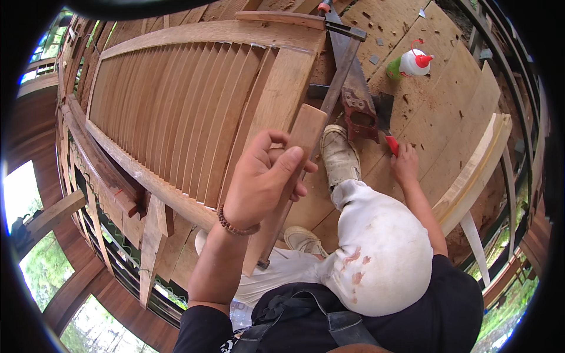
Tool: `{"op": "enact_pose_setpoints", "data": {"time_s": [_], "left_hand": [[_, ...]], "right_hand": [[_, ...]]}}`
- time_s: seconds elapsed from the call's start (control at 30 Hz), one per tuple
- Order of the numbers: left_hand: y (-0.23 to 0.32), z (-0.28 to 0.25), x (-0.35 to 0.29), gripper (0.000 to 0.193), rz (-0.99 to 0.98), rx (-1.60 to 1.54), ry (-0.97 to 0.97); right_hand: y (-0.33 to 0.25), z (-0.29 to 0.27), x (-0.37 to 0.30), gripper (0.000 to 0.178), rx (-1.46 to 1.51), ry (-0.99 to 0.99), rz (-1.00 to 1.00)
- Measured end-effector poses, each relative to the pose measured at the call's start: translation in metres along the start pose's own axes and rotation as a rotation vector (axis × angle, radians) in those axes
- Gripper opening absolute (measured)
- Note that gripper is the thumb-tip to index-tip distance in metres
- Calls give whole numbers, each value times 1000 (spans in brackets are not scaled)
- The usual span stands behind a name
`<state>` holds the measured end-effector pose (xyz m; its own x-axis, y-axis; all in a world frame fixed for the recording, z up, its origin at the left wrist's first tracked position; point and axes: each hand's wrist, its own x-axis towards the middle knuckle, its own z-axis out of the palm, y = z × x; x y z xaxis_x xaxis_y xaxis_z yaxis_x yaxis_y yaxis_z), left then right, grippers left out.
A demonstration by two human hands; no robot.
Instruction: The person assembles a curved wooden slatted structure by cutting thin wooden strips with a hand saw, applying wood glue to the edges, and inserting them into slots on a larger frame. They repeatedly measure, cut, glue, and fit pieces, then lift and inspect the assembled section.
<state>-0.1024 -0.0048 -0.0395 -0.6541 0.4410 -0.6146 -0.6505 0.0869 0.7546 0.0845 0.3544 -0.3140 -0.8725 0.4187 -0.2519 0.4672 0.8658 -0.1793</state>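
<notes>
My left hand (268, 167), closed, has its thumb and fingers around a flat wooden strip (308, 125). This strip lies along the near rail of a louvered wooden panel (176, 112). A long metal bar clamp (347, 69) runs beside that rail, partly covered by the strip and my hand. My right hand (405, 165) reaches down to the floor and is closed on a red handle (392, 144). What the handle belongs to is unclear; a dark flat piece (384, 109) lies just beyond it. A handsaw (359, 113) with a brown wooden handle rests close by.
A white glue bottle (415, 62) with a red cap stands on the plank floor (447, 88) among shavings. Curved timber pieces (475, 170) are at right, dark wooden beams (103, 159) at left. My shoe (340, 154) is beside the saw.
</notes>
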Motion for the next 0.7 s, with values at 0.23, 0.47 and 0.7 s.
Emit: {"op": "enact_pose_setpoints", "data": {"time_s": [0.23, 0.47, 0.7], "left_hand": [[7, 10, -20, 25, -41, 82, 34], [6, 31, -32, 16, -107, 105, -3], [-11, 28, -52, 22, -199, 156, -125]], "right_hand": [[-8, -41, -32, 27, 660, 164, 431], [-137, -214, -34, 20, 529, 22, -456], [-158, -237, -29, 28, 231, 111, -738]]}}
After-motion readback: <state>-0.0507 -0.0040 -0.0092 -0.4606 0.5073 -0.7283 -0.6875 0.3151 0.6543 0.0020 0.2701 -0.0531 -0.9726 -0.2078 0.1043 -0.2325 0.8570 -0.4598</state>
